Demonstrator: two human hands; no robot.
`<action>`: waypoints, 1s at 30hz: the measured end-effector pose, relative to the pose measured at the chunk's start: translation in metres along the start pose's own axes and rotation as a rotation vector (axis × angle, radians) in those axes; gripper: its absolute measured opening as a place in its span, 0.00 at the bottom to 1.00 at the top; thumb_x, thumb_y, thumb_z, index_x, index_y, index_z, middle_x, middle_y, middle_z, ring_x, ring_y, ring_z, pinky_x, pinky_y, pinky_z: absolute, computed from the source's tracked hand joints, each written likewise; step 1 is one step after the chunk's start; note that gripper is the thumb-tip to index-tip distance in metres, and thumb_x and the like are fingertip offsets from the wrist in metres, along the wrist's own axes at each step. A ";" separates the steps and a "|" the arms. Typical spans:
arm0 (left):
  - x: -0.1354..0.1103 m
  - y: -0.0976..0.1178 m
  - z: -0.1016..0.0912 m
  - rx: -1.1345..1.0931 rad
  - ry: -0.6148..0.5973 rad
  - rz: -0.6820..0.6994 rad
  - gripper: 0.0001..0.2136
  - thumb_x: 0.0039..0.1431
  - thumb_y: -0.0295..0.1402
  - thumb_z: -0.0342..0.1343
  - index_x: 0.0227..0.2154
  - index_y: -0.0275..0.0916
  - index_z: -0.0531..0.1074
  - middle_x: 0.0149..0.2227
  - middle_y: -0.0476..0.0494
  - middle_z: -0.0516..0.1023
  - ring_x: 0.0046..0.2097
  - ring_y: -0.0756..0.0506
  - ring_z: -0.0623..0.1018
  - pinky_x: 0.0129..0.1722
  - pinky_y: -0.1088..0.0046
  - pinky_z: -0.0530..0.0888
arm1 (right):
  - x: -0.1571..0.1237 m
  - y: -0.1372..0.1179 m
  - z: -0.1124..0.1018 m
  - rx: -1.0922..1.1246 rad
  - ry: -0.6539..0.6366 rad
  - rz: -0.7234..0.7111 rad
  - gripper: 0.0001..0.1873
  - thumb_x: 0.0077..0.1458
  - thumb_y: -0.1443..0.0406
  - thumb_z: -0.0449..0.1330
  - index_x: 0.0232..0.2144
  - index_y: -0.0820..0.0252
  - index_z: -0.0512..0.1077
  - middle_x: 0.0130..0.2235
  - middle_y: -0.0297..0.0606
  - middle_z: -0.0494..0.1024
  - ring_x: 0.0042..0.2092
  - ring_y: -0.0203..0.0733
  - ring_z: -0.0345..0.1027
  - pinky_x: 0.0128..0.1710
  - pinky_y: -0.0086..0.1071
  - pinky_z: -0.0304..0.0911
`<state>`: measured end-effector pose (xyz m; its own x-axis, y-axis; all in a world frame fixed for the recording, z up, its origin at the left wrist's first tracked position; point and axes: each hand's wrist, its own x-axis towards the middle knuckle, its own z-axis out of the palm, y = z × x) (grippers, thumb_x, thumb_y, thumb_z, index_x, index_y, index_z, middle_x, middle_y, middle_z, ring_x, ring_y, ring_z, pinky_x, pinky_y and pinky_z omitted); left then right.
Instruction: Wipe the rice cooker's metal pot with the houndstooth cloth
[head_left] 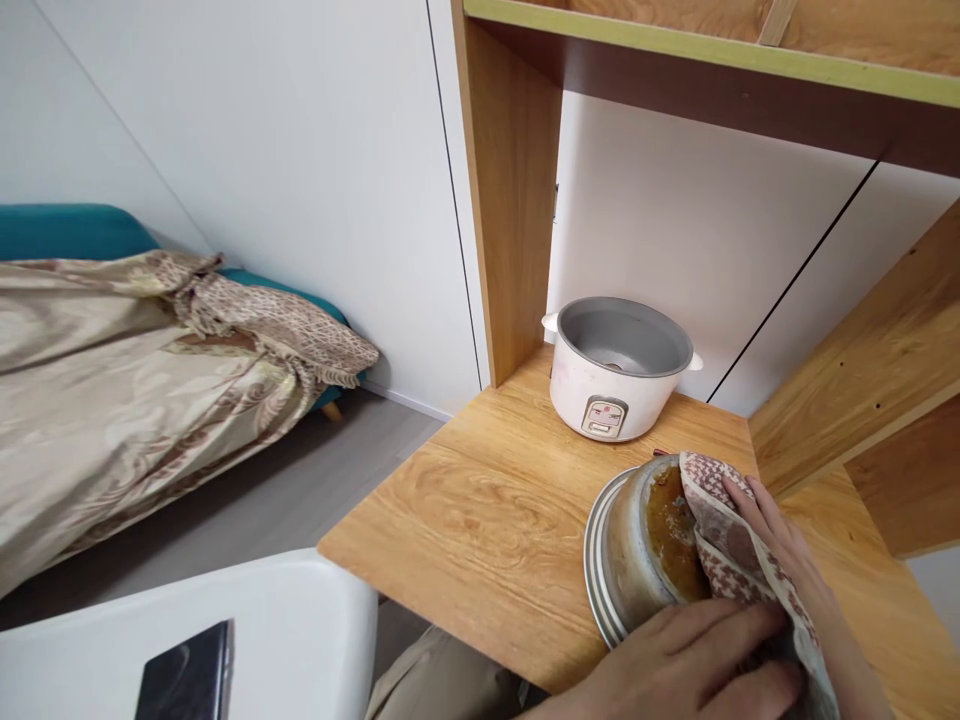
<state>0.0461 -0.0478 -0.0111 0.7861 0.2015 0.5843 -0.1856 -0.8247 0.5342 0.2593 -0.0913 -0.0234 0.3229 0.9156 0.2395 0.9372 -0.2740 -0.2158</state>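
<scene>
A worn metal pot (628,540) stands on a plate with a striped rim (596,560) at the table's near right. Its top face is brown and stained; whether this is its underside or contents, I cannot tell. A brown patterned cloth (739,530) covers the pot's right side. My left hand (697,660) has its fingers bent onto the cloth at the near side. On the far right side, my right hand (787,550) presses the same cloth, fingers together. The cloth hides part of both hands' fingertips. Behind the pot sits a white rice cooker (574,390), lidless, with a grey interior.
The wooden table (480,500) has upright side panels (510,190) and a shelf (720,50) above. A white chair or stool (300,620) at lower left bears a dark phone-like object (184,675). A sofa with a beige cover (150,420) stands left.
</scene>
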 end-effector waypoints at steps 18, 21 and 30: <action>-0.009 -0.013 -0.004 -0.029 0.429 -0.121 0.15 0.57 0.26 0.55 0.47 0.42 0.71 0.39 0.40 0.78 0.41 0.41 0.80 0.43 0.66 0.81 | 0.000 -0.032 -0.022 0.075 -0.055 0.113 0.35 0.69 0.47 0.39 0.71 0.53 0.55 0.73 0.43 0.54 0.73 0.56 0.47 0.67 0.57 0.54; -0.013 -0.004 -0.021 0.020 0.518 -0.198 0.12 0.58 0.22 0.53 0.44 0.42 0.70 0.37 0.43 0.77 0.37 0.45 0.79 0.38 0.71 0.79 | 0.001 -0.032 -0.022 0.070 -0.060 0.123 0.37 0.68 0.44 0.39 0.71 0.54 0.55 0.73 0.43 0.54 0.72 0.57 0.47 0.67 0.58 0.53; -0.032 -0.006 -0.080 0.266 0.490 -0.735 0.08 0.67 0.30 0.46 0.43 0.44 0.68 0.28 0.53 0.79 0.28 0.46 0.79 0.28 0.71 0.71 | 0.000 -0.033 -0.022 0.023 -0.054 0.111 0.39 0.66 0.41 0.44 0.71 0.52 0.57 0.73 0.45 0.52 0.71 0.62 0.50 0.64 0.61 0.57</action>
<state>-0.0253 -0.0069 0.0154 0.3041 0.8739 0.3792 0.4506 -0.4826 0.7510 0.2313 -0.0885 0.0042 0.4163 0.8948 0.1612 0.8925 -0.3684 -0.2602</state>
